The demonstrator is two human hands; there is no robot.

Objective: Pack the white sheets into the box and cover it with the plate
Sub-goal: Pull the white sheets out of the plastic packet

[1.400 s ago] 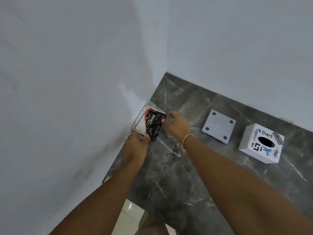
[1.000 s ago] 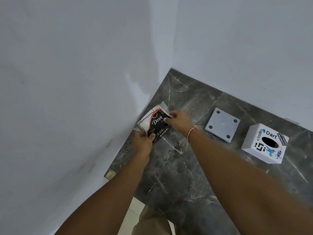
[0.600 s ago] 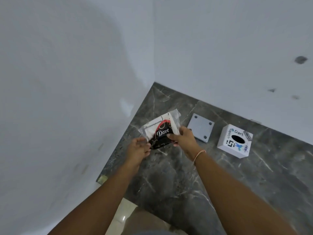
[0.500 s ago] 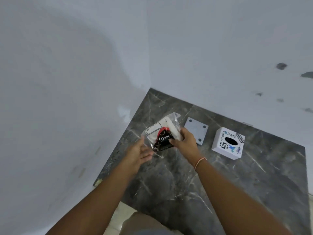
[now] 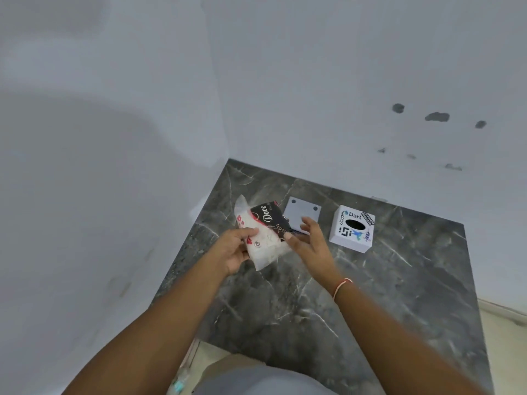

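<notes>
A clear plastic pack of white sheets [image 5: 263, 233], printed black and red with "Dove", is held above the dark marble table. My left hand [image 5: 232, 248] grips its lower left side. My right hand [image 5: 309, 243] hovers at the pack's right edge with fingers spread; only a fingertip seems to touch it. A flat grey square plate [image 5: 302, 212] with corner holes lies behind my right hand, partly hidden by it. A white cube box [image 5: 352, 229] with stickers and a dark oval hole on top stands to the plate's right.
The marble table [image 5: 370, 295] fits into a corner between two pale walls [image 5: 114, 138], left and behind. Its right and front edges meet a light floor [image 5: 504, 352]. My lap shows at the bottom.
The pack came up from the left wall corner toward the middle. It passed from my right hand to my left hand, and my right hand let go and spread its fingers.
</notes>
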